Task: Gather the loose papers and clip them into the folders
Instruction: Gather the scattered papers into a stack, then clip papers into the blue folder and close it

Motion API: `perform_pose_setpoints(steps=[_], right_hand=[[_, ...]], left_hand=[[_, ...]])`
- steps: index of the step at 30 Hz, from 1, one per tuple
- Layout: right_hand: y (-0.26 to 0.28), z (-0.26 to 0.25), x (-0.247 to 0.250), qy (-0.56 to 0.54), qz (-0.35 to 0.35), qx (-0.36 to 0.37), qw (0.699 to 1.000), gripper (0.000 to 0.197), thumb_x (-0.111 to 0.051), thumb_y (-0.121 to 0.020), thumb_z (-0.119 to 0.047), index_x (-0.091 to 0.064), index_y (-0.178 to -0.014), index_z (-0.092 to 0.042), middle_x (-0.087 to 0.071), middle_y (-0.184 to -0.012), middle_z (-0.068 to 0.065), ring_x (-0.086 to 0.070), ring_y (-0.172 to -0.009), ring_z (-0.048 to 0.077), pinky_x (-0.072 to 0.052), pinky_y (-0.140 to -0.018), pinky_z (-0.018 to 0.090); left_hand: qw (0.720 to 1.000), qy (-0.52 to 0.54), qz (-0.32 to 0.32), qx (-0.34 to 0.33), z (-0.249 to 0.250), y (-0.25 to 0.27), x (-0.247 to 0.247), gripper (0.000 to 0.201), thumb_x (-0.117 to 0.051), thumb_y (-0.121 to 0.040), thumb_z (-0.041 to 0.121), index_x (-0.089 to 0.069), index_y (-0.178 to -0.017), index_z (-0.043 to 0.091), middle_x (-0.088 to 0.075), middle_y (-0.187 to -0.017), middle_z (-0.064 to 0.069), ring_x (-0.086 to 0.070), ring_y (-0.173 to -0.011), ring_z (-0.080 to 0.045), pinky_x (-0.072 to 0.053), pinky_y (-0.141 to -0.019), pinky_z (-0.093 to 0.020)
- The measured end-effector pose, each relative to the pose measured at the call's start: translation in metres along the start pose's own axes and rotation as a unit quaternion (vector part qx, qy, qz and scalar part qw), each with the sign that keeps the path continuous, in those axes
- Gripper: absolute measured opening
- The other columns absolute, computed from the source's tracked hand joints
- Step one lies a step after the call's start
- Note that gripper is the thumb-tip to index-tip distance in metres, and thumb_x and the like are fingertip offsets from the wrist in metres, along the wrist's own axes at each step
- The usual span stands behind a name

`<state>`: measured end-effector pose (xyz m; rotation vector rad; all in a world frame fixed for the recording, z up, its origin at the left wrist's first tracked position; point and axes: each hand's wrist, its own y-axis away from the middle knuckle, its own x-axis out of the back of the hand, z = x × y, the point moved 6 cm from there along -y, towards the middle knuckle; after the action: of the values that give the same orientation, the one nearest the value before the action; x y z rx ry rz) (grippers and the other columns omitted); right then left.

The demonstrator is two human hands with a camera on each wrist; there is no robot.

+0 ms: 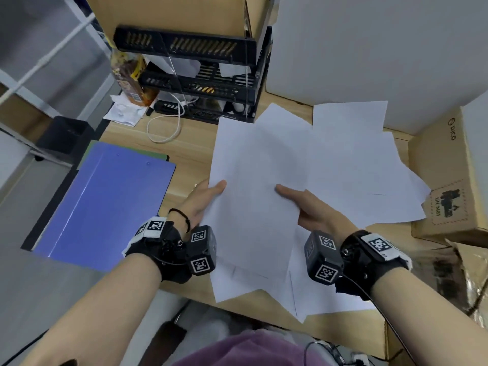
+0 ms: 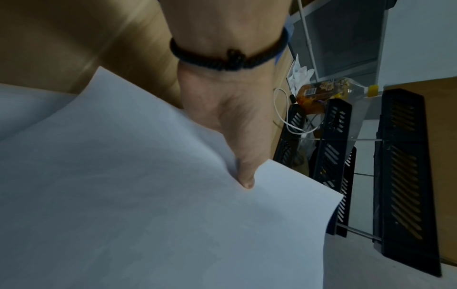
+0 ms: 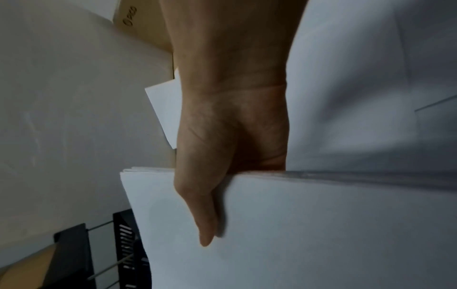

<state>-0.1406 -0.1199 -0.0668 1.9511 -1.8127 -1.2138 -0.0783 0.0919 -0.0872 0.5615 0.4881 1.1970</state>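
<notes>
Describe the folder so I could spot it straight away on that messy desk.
Start at the wooden desk and go to its left edge, left of the scattered white papers. There lies the blue folder, closed and flat. It is the only large coloured sheet there; everything near it is white or cardboard brown.

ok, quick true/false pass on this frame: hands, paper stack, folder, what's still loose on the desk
1. Both hands hold the same stack of papers. True: the left hand grips its left edge and the right hand its right edge, thumbs on top.
2. The blue folder lies to the right of the stack. False: it lies to the left, at the desk's left edge.
3. Loose sheets remain on the desk. True: several lie spread under and to the right of the stack.
4. The stack is clipped into the folder. False: it is held apart from the folder.
5. The black tray rack stands behind the papers. True.
</notes>
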Motion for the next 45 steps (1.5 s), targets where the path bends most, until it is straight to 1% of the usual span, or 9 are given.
perform_pose_setpoints(steps=[6,12,18,23,26,29,34,42,45], right_hand=[[-0.026,0.028,-0.020,0.045,-0.005,-0.062,0.997,0.028,-0.055,-0.096,-0.020,-0.059,-0.123,-0.014,-0.074,-0.109,0.004,-0.071,-0.098,0.020,-0.059,-0.083,0.034],[-0.062,0.052,-0.069,0.110,-0.022,-0.109,0.988,0.028,-0.052,-0.099,-0.022,-0.058,-0.124,-0.013,-0.073,-0.108,0.005,-0.073,-0.089,0.018,-0.059,-0.063,0.030],[-0.109,0.074,-0.119,0.179,0.019,-0.118,0.977,0.025,-0.056,-0.097,-0.022,-0.062,-0.115,-0.005,-0.076,-0.089,0.003,-0.073,-0.074,0.016,-0.056,-0.056,0.025],[-0.140,0.089,-0.158,0.233,0.046,-0.128,0.963,0.034,-0.058,-0.096,-0.029,-0.059,-0.121,-0.007,-0.075,-0.102,0.011,-0.072,-0.091,0.032,-0.058,-0.080,0.043],[-0.158,0.099,-0.174,0.258,0.043,-0.143,0.955,0.047,-0.064,-0.086,-0.039,-0.062,-0.119,-0.006,-0.073,-0.106,0.017,-0.068,-0.100,0.042,-0.052,-0.092,0.057],[-0.167,0.106,-0.192,0.245,0.028,-0.160,0.956,0.041,-0.062,-0.092,-0.034,-0.062,-0.120,-0.005,-0.072,-0.108,0.017,-0.068,-0.102,0.038,-0.051,-0.094,0.056],[-0.177,0.103,-0.206,0.239,0.021,-0.156,0.958,0.026,-0.050,-0.100,-0.027,-0.062,-0.101,-0.004,-0.072,-0.061,0.000,-0.068,-0.049,0.010,-0.048,-0.041,0.018],[-0.152,0.080,-0.197,0.213,0.018,-0.116,0.970,0.025,-0.058,-0.096,-0.030,-0.064,-0.113,-0.014,-0.076,-0.100,0.007,-0.071,-0.094,0.031,-0.056,-0.085,0.050],[-0.133,0.055,-0.180,0.185,0.021,-0.075,0.980,0.020,-0.056,-0.097,-0.025,-0.064,-0.112,-0.015,-0.074,-0.107,0.007,-0.073,-0.091,0.023,-0.058,-0.081,0.041]], left_hand=[[0.998,-0.013,0.059,0.030,-0.027,0.011,0.041,0.027,-0.049,-0.099,0.028,-0.054,-0.125,0.024,-0.064,-0.112,0.012,-0.061,-0.100,-0.005,-0.048,-0.073,-0.020],[0.993,-0.069,0.081,0.045,-0.043,0.020,0.106,0.035,-0.050,-0.098,0.028,-0.048,-0.133,0.024,-0.056,-0.126,0.015,-0.054,-0.116,-0.009,-0.039,-0.102,-0.030],[0.974,-0.188,0.126,0.021,-0.028,0.029,0.193,0.011,-0.054,-0.096,0.019,-0.057,-0.086,0.018,-0.054,-0.076,0.008,-0.050,-0.067,-0.008,-0.038,-0.053,-0.005],[0.913,-0.284,0.289,-0.033,-0.022,0.033,0.294,0.041,-0.066,-0.076,0.031,-0.063,-0.116,0.019,-0.060,-0.120,-0.004,-0.054,-0.115,-0.022,-0.044,-0.100,-0.032],[0.879,-0.310,0.361,0.038,-0.030,0.045,0.335,0.064,-0.072,-0.073,0.024,-0.050,-0.133,0.023,-0.045,-0.133,-0.013,-0.040,-0.125,-0.034,-0.035,-0.103,-0.039],[0.891,-0.286,0.348,0.053,-0.043,0.048,0.353,0.082,-0.078,-0.070,0.034,-0.040,-0.141,0.021,-0.048,-0.134,-0.016,-0.043,-0.124,-0.038,-0.039,-0.102,-0.046],[0.899,-0.243,0.357,0.073,-0.049,0.060,0.365,0.078,-0.074,-0.064,0.062,-0.054,-0.127,0.019,-0.062,-0.112,-0.007,-0.059,-0.103,-0.030,-0.052,-0.087,-0.044],[0.959,-0.082,0.268,0.047,-0.063,0.075,0.330,0.064,-0.060,-0.070,0.075,-0.059,-0.083,0.013,-0.057,-0.076,-0.004,-0.057,-0.074,-0.028,-0.048,-0.077,-0.039],[0.958,-0.052,0.277,0.046,-0.059,0.076,0.297,0.054,-0.058,-0.084,0.059,-0.055,-0.074,0.006,-0.046,-0.060,0.002,-0.047,-0.060,-0.021,-0.048,-0.067,-0.031]])
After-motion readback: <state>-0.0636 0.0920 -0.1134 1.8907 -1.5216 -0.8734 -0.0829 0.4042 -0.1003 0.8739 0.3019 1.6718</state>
